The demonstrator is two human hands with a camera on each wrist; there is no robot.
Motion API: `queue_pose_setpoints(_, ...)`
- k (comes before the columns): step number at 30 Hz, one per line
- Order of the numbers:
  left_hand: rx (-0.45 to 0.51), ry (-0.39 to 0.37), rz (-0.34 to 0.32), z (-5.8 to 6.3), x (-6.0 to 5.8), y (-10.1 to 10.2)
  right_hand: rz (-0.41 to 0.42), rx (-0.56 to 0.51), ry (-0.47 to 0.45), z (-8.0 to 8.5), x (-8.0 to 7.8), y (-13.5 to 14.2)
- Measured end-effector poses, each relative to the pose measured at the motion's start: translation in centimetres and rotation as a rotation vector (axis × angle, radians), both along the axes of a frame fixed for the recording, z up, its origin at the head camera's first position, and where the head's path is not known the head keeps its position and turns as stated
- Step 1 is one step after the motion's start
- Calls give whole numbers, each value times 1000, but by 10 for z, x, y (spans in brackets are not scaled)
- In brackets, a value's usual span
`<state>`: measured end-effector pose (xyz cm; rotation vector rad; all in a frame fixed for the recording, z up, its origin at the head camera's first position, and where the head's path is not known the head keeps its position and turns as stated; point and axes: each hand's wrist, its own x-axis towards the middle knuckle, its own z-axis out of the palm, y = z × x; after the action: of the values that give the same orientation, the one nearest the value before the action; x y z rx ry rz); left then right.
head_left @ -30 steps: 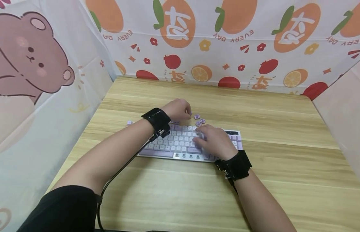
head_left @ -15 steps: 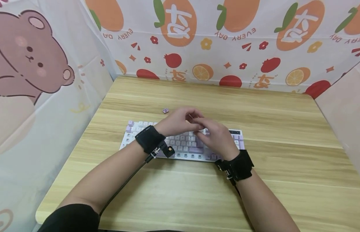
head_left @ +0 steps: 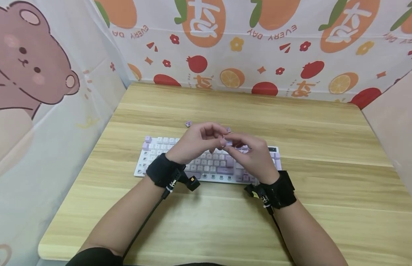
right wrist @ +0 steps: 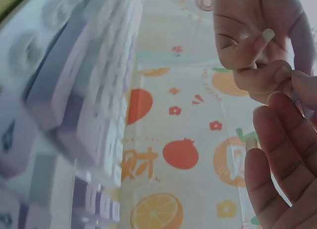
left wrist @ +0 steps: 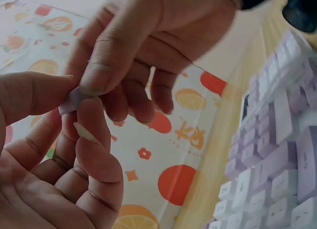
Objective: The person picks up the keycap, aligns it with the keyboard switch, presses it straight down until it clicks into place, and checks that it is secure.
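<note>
A person is holding a small purple piece (left wrist: 72, 101) up over the far part of a keyboard (head_left: 207, 162), with both hands meeting around it. The left hand (head_left: 200, 142) is pinching the piece from the left, its thumb and fingertip closing together on it. The right hand (head_left: 251, 152) is pinching it from the right, its thumb and forefinger also clamping on it. The keyboard, with its white and purple keys, is lying below on a wooden table (head_left: 319, 155). Two loose pieces are resting on the table beyond it: a left piece (head_left: 188, 124) and a right piece (head_left: 228, 130), the latter showing just past the fingers. Each wrist is wearing a black band, and a fruit-print cloth (head_left: 246, 48) is hanging behind the table's far edge.
</note>
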<state>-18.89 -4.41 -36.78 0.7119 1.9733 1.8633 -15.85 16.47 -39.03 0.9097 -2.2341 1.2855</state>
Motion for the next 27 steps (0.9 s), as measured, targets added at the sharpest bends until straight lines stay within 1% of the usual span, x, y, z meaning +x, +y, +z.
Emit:
queue_pose_setpoints(6, 74, -93, -28, 7, 6, -7, 25, -79, -77, 4, 6, 1)
queue_pose_setpoints(9, 111, -153, -41, 8, 6, -10, 21, -100, -96, 5, 8, 1)
queue_pose_setpoints(12, 141, -196, -46, 8, 6, -12, 9, -108, -114, 6, 10, 2)
queue_pose_setpoints(17, 172, -220, -54, 7, 6, -14, 5, -119, -122, 7, 11, 1)
queue_pose_setpoints(22, 197, -224, -67, 2, 6, -14, 3, -110, -135, 4, 10, -1)
queue_pose_setpoints(27, 204, -228, -54, -2, 7, -15, 2, -92, -144, 2, 8, -4)
